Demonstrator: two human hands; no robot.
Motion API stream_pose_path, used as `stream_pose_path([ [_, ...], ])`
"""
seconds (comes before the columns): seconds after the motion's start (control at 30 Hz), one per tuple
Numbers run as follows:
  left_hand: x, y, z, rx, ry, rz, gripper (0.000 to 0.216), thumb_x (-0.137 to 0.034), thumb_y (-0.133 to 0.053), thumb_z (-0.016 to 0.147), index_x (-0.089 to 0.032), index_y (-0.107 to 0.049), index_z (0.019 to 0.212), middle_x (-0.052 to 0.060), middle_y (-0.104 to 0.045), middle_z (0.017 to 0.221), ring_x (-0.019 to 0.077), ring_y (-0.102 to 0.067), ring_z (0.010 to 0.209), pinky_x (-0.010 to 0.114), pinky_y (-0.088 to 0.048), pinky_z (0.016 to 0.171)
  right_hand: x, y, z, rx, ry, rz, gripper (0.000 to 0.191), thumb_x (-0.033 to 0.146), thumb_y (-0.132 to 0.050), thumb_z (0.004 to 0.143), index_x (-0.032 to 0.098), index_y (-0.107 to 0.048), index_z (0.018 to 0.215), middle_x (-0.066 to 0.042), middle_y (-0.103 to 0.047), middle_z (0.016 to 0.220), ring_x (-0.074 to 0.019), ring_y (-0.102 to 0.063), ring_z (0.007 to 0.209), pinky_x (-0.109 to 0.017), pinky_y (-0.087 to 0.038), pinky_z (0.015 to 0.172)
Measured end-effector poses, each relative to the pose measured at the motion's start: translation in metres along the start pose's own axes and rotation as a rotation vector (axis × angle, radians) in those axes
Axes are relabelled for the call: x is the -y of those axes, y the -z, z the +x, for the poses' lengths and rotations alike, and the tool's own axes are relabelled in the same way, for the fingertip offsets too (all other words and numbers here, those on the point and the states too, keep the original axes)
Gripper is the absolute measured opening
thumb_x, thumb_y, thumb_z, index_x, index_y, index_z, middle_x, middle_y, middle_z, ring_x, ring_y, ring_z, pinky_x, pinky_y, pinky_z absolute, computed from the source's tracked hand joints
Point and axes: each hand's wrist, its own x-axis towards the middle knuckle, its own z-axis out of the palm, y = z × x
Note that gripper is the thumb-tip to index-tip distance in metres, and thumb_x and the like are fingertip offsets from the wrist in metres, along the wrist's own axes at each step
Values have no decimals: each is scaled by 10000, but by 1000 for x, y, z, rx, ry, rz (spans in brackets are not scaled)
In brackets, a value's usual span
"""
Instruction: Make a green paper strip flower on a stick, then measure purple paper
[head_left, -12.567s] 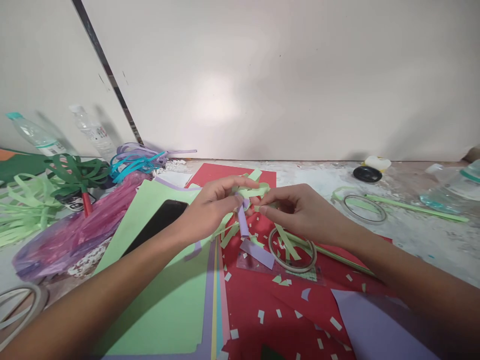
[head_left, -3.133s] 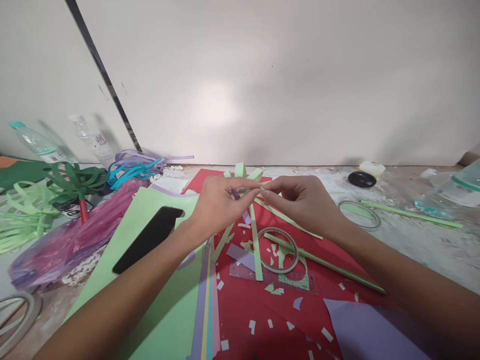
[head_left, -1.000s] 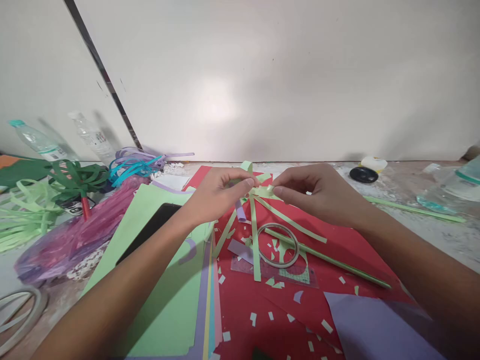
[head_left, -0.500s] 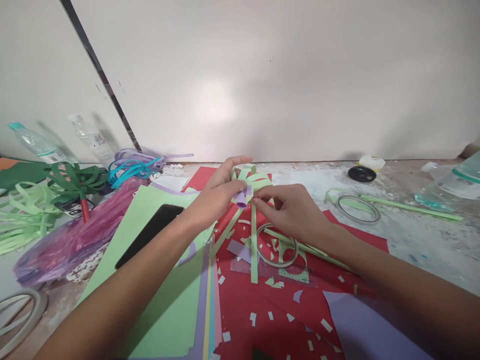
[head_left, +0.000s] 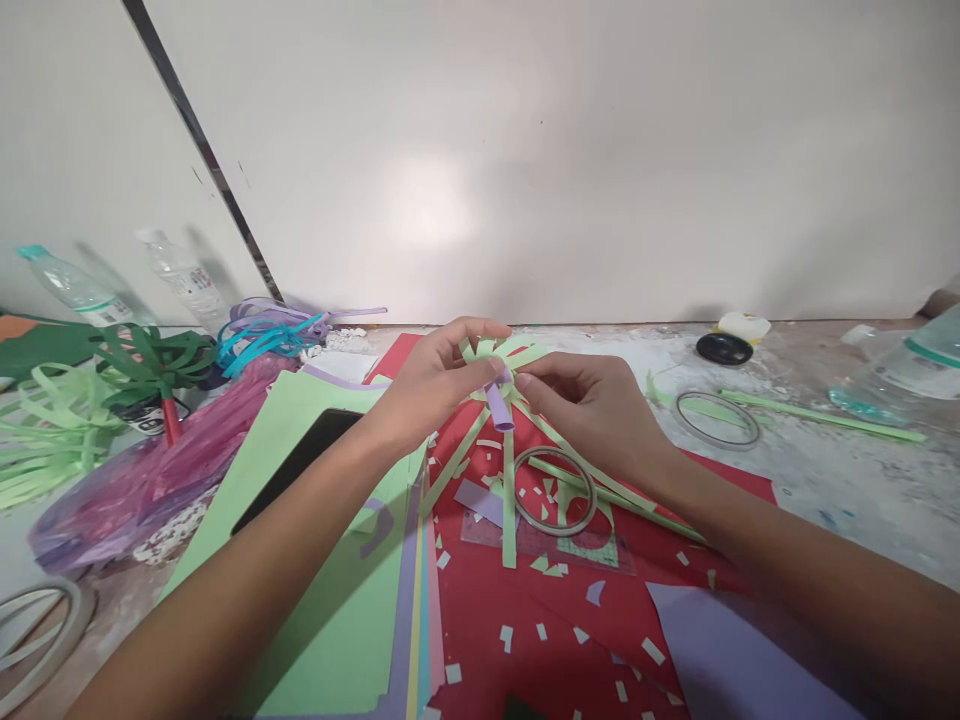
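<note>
Between my hands is a light green paper-strip flower with looped petals and a rolled purple paper tube at its centre, pointing toward me. My left hand holds it from the left, thumb on the base of the tube and fingers curled behind the loops. My right hand pinches the green strips on the right side with thumb and forefinger. Loose green strips hang down from the flower over red paper.
A tape roll, a clear ruler and paper scraps lie on the red paper. At left are stacked coloured sheets, a black phone, a pink plastic bag and bottles. Another tape roll and a bottle stand right.
The purple tube has tilted down toward me and shows more of its length. My right hand has shifted slightly up with the strips, and the flower has turned a little.
</note>
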Motion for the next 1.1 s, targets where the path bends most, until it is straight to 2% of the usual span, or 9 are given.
stream_pose_path([
  [0.27, 0, -1, 1, -1, -27, 43, 230, -230, -654, 808, -220, -625, 1035, 33, -622, 1064, 139, -604, 845, 273, -471, 739, 2, -1, -1, -44, 38, -43, 198, 302, -561, 860, 199, -723, 812, 40, -550, 556, -74, -349, 473, -227, -282, 434],
  [0.63, 1, 0, -1, 23, -49, 118, 262, -234, -673, 796, -215, -612, 1050, 48, -632, 1064, 178, -609, 927, 293, -488, 773, 4, 1, -1, 0, 9, -77, 201, 306, -557, 855, 195, -713, 789, 43, -479, 522, -77, -320, 464, -230, -254, 425],
  [0.9, -1, 0, -1, 21, -67, 103, 293, -208, -669, 783, -218, -609, 1069, 40, -610, 1062, 162, -599, 874, 282, -489, 743, 1, 0, 1, 11, -7, -97, 194, 289, -559, 842, 191, -713, 776, 29, -548, 573, -83, -356, 493, -234, -286, 453],
  [1.1, -1, -1, -2, 29, -45, 118, 303, -201, -664, 787, -229, -606, 1083, 39, -609, 1066, 168, -596, 889, 291, -490, 759, 4, 0, -1, 27, 6, -82, 203, 290, -568, 840, 181, -714, 752, 36, -496, 531, -76, -325, 484, -235, -264, 450],
])
